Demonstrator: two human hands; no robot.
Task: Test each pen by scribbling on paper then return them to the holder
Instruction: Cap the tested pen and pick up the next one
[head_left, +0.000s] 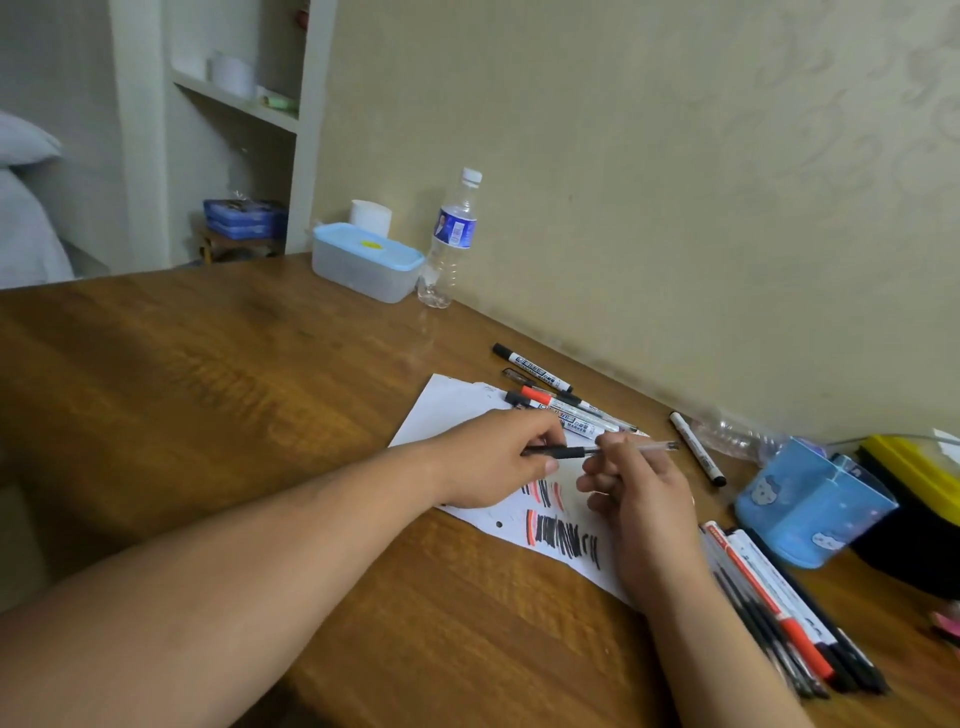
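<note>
as left hand (493, 457) pinches the pen (569, 452), right hand (641, 499) gripping its barrel, over paper (447, 410)

Left hand (493, 460): fingers curled round the black end of a pen (654, 446), above the paper.
Right hand (641, 499): pinches the same pen's clear barrel.
Paper (447, 402): white sheet on the wooden table (260, 364), with black and red scribbles.
Markers (563, 410): heaped at the paper's far edge.
Holder (810, 512): blue, right of the paper, near the wall.
Pen bundle (779, 603): lies just beside the right forearm.
Bottle (452, 234): upright beside a blue-lidded box (363, 260).
</note>
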